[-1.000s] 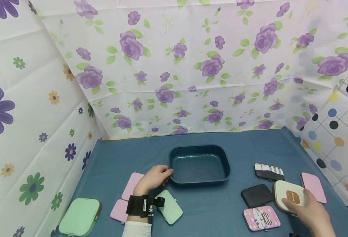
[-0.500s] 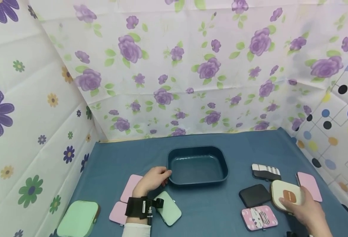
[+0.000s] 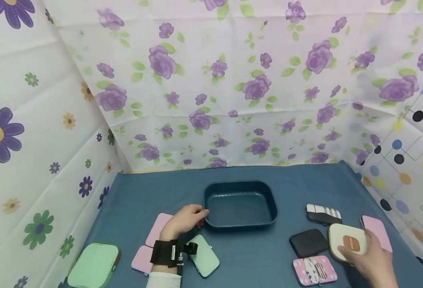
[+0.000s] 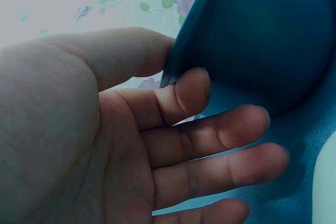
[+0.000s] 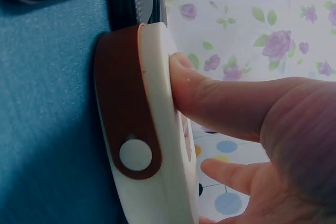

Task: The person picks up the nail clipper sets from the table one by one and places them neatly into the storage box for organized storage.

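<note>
In the head view, my left hand (image 3: 186,220) is at the left wall of a dark teal rectangular tray (image 3: 240,226). The left wrist view shows its thumb and index finger pinching the tray's rim (image 4: 184,35), the other fingers extended below. On the right, my right hand (image 3: 375,260) grips a cream rounded case (image 3: 337,238) with a brown patch on top. Seen from the right wrist, the thumb (image 5: 194,87) presses the case's top face, and a brown strap (image 5: 123,98) with a white snap wraps its side. The far fingers are partly hidden.
Around the cream case lie a black pouch (image 3: 308,243), a pink cartoon case (image 3: 315,271), a black-and-white case (image 3: 323,214) and a pink case (image 3: 377,232). Leftward are pale green (image 3: 204,256), pink (image 3: 157,230), another pink (image 3: 143,259) and larger green (image 3: 94,264) cases.
The head view has shifted slightly. Both hands keep their places on the tray and the cream case, and the things around them look unmoved.
</note>
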Demonstrator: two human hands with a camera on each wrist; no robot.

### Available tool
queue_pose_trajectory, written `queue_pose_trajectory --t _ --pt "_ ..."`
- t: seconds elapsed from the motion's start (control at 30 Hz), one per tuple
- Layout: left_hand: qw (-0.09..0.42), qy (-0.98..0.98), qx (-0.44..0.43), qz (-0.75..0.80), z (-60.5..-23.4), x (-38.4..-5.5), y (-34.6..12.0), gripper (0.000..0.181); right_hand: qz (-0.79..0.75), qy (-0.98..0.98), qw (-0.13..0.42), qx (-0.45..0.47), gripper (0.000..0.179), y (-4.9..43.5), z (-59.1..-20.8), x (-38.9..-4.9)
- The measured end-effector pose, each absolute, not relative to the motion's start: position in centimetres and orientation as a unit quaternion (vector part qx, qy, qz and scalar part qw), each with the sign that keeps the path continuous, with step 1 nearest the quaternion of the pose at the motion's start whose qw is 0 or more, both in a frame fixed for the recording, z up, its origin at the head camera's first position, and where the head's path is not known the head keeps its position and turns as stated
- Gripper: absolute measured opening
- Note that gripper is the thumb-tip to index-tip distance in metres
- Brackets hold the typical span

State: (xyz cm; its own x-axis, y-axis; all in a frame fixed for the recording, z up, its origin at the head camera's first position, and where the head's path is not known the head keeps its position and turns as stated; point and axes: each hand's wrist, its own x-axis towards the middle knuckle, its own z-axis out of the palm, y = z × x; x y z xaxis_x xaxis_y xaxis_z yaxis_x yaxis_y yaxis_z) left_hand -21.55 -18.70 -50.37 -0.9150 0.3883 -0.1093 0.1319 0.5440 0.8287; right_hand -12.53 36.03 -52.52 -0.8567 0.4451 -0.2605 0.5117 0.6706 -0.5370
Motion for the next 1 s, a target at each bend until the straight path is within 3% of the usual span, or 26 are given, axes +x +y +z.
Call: queue_pose_trajectory --t 0.67,1.0 --pt "0.143 0.864 0.153 0.458 -50.61 -21.41 -18.65 0.04 -0.317 0.905 0.077 0.273 0.141 36.38 -53.33 -12.42" --pt "0.141 0.864 0.157 0.458 -50.53 -21.47 -18.68 0.041 -0.328 0.898 0.04 0.29 0.148 35.62 -52.79 -12.36"
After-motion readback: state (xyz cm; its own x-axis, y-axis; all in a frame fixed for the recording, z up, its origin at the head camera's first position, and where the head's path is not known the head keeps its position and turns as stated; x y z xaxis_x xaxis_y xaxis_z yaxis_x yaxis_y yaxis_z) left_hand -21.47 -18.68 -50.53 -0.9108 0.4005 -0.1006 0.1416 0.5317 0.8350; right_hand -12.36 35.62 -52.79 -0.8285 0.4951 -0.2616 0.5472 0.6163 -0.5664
